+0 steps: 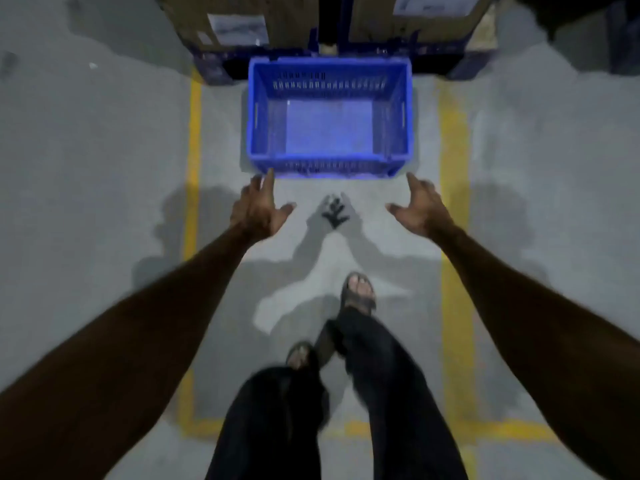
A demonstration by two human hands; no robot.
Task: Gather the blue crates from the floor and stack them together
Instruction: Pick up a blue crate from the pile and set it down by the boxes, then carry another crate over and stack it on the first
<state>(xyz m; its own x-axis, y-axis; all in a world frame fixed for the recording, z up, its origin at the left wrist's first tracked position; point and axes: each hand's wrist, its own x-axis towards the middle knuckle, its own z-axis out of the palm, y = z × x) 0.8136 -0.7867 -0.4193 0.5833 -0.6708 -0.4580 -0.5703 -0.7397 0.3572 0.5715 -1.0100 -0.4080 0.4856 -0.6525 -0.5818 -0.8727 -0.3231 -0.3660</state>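
A blue plastic crate [329,168] with slotted walls stands empty and upright on the grey floor, straight ahead of me. My left hand [261,207] reaches out with straight fingers, its fingertips just at the crate's near left corner. My right hand [417,207] is stretched out too, fingers spread, a little short of the crate's near right corner. Neither hand holds anything.
Yellow floor lines [453,237] frame the bay where the crate stands. Behind it are cardboard boxes [239,22] on dark blue pallets [433,50]. My sandalled feet [358,294] and dark trousers are below the hands.
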